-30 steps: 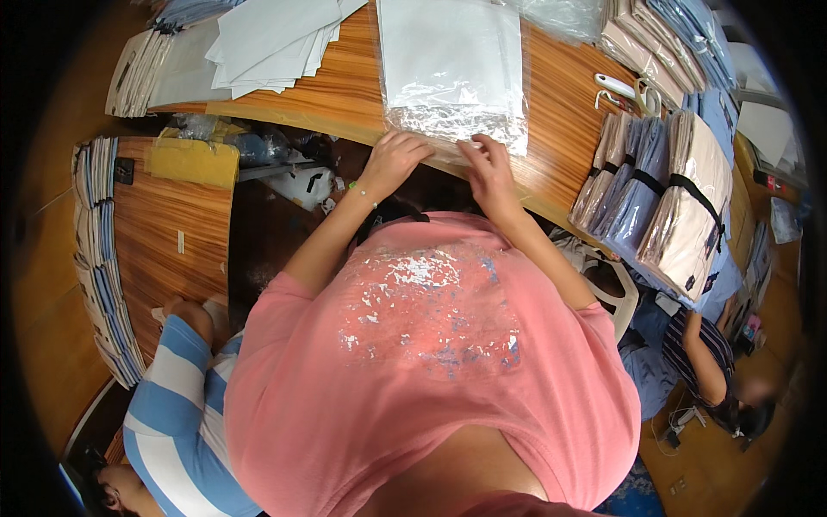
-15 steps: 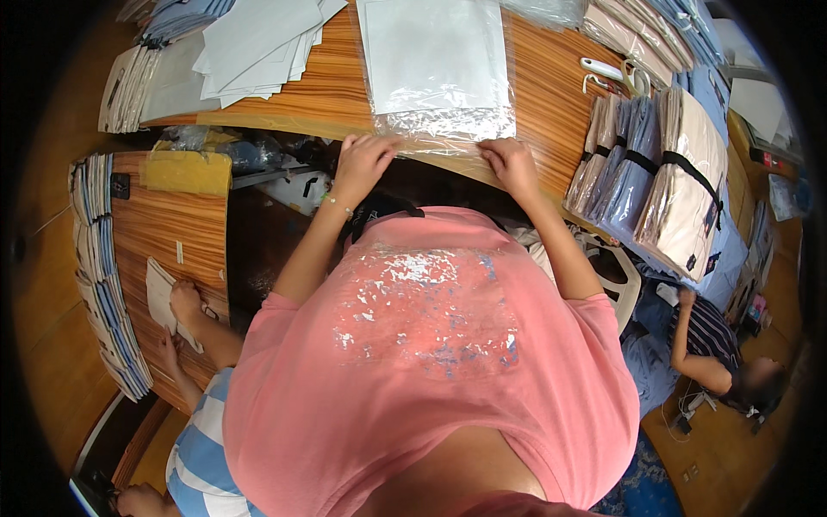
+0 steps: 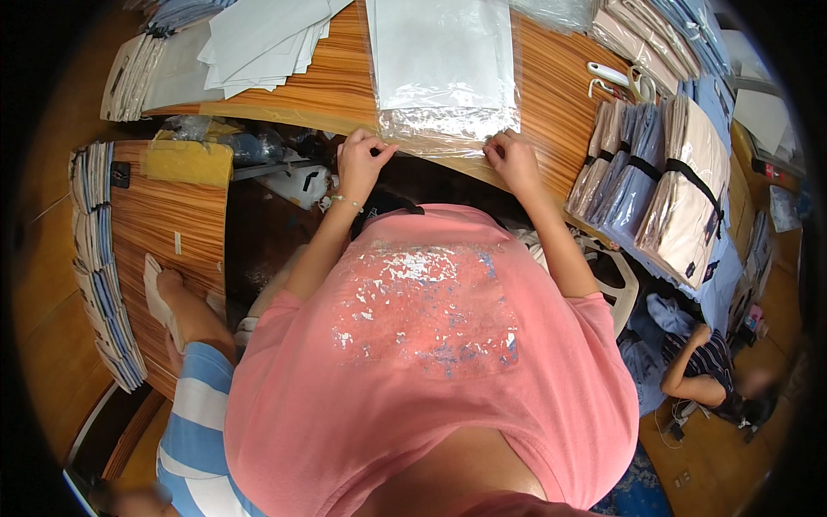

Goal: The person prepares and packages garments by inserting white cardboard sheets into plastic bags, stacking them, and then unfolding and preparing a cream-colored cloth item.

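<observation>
In front of me on the wooden table lies a clear plastic bag, with white sheets inside or under it; which of these I cannot tell. My left hand is closed, thumb and finger pinched at the bag's near left corner. At the near right corner my right hand pinches the crinkled film. The bag's near edge stretches between both hands at the table's front edge.
Loose white sheets lie left of the bag. To the right stand bagged, folded shirts bound with black straps, with a white-handled tool behind them. A co-worker's arm reaches over the lower-left table. Another person sits at the right.
My hands remain at the bag's near corners, the left fingers now more tightly pinched. The left co-worker's arm has shifted over the cloth, and the person at the right has moved a hand.
</observation>
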Motion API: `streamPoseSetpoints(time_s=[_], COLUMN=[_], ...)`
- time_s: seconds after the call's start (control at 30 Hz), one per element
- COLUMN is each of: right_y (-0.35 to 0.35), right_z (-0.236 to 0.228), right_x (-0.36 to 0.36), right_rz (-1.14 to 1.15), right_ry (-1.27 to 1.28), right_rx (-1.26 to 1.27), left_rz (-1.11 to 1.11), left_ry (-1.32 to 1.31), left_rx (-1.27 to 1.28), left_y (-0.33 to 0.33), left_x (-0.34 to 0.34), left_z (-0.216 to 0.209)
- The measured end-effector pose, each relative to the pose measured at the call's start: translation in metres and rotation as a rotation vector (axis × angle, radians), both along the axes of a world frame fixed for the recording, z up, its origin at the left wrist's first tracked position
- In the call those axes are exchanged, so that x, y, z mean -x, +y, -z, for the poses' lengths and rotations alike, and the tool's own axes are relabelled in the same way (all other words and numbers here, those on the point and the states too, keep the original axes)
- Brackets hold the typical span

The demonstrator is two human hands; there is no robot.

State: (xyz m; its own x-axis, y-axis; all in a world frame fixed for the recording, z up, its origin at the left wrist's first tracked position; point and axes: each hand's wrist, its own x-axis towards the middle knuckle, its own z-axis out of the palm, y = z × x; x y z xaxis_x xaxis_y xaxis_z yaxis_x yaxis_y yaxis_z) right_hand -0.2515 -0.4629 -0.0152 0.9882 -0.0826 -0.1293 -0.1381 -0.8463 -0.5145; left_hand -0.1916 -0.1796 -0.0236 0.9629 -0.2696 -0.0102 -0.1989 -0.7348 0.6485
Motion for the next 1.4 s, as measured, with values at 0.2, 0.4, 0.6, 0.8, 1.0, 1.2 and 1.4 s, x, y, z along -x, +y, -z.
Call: streamPoseSetpoints(time_s=[0.2, 0.4, 0.6, 0.8, 1.0, 1.2, 1.4], right_y=[-0.009, -0.031, -0.018, 0.028, 0.045, 0.085, 0.067], right_z=[-0.002, 0.030, 0.011, -0.019, -0.006, -0.030, -0.037], right_x=[0.007, 0.019, 0.009, -0.045, -0.087, -0.089, -0.127], right_rz=[0.226, 0.214, 0.134, -0.270, -0.056, -0.052, -0.203], right_ry=[-0.100, -0.152, -0.225, -0.359, -0.208, -0.102, -0.114], right_rx=[0.224, 0.254, 0.213, 0.031, -0.379, -0.764, -0.452], left_rz=[-0.140, -0.159, -0.196, 0.128, -0.125, -0.490, -0.724], left_ry=[-0.237, -0.075, -0.054, -0.365, 0.898, 0.724, 0.581], left_rx=[-0.175, -0.004, -0.069, 0.251, 1.243, 1.244, 1.083], left_y=[0.002, 0.010, 0.008, -0.033, -0.070, -0.056, -0.029], left_x=[0.000, -0.007, -0.027, -0.018, 0.004, -0.015, -0.026], left_z=[0.014, 0.037, 0.020, -0.057, -0.027, -0.022, -0.010])
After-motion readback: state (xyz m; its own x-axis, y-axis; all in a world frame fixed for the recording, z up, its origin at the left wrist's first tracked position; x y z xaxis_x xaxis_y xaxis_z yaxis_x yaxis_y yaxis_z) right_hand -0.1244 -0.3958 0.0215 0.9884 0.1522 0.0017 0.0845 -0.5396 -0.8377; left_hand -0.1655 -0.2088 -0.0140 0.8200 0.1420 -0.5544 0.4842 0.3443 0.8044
